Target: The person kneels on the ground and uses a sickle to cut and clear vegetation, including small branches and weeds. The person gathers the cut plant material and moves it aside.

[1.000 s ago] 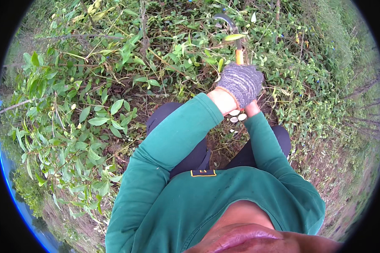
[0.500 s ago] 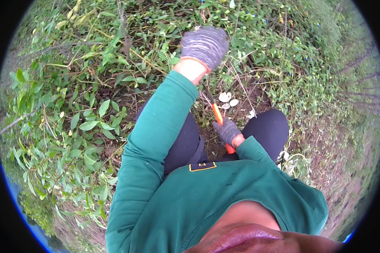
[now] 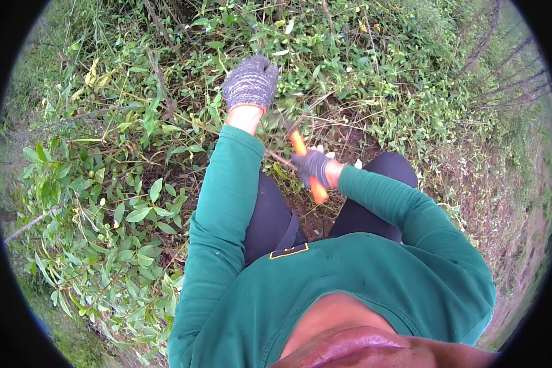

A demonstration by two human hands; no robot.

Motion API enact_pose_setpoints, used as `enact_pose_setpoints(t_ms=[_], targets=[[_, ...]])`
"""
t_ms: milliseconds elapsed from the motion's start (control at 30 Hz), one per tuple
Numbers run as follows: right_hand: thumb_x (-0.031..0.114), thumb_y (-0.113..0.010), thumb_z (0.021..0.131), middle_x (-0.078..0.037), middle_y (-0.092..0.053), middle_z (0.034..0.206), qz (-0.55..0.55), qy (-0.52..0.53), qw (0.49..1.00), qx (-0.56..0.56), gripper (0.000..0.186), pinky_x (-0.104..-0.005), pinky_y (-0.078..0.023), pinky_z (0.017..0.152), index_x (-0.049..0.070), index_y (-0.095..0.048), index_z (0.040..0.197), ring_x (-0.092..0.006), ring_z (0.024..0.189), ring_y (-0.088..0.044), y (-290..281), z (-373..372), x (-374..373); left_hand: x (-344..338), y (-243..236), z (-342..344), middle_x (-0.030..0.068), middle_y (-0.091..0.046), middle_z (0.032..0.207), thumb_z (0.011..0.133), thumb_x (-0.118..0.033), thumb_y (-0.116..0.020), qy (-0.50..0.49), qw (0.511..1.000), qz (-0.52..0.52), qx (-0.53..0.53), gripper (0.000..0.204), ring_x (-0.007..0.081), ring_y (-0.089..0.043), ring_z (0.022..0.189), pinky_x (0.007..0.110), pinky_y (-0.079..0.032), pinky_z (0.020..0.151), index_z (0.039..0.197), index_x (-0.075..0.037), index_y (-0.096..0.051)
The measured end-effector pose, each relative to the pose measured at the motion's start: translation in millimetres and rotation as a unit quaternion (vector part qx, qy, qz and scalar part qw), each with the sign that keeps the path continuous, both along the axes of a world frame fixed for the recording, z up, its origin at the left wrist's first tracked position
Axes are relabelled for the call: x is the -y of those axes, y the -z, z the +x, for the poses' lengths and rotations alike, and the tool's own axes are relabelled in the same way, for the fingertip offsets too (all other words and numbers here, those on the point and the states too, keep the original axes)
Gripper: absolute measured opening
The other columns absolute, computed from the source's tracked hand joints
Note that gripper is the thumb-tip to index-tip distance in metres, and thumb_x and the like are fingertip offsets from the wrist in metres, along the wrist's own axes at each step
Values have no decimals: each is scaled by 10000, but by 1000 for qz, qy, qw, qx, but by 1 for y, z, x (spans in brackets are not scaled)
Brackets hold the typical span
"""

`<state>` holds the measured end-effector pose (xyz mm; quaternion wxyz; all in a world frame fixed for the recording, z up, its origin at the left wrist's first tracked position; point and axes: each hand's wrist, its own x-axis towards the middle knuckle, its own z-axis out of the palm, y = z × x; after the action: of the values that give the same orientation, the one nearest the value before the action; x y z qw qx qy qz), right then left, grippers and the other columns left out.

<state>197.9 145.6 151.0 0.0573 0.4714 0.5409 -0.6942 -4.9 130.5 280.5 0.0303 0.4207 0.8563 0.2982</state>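
My left hand (image 3: 251, 83), in a grey knitted glove with an orange cuff, is closed in a fist among the low green plants (image 3: 218, 46). Whatever its fingers may hold is hidden. Closer to my body, my right hand (image 3: 313, 165), gloved alike, is wrapped round the bright orange handle of a cutting tool (image 3: 298, 142). The handle's butt sticks out below the fist. Its dark head points up and left toward the left hand, smeared by motion, so I cannot tell its exact shape.
My dark-trousered knees (image 3: 394, 172) frame a patch of bare brown soil (image 3: 316, 219). Broad-leaved plants (image 3: 138, 214) stand thick on the left. Thin dry stems (image 3: 325, 116) lie beyond the tool, and a bare grey twig (image 3: 159, 76) rises at the far left.
My left hand has moved left and slightly nearer to me. The right hand, with the orange-handled tool, has risen away from my body and slightly left, toward the left hand.
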Motion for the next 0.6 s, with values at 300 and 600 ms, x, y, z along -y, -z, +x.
enact_pose_setpoints(t_ms=[300,600], targets=[[286,-603,899,7,-456,567,33,101,984,-140,243,-286,-375,344,99,-447,890,-130,386,-445,-45,37,-77,-26,24,3,168,-641,1025,843,-376,-521,73,996,21,-47,341,354,-606,947,457,-468,849,1009,-119,-669],[304,-557,878,-79,-547,555,185,-121,974,38,289,-374,-429,401,15,-551,880,-214,435,-549,-6,48,-181,-30,36,7,151,-651,1033,835,-394,-520,33,988,-112,-96,344,350,-611,959,436,-474,860,1011,-142,-674]])
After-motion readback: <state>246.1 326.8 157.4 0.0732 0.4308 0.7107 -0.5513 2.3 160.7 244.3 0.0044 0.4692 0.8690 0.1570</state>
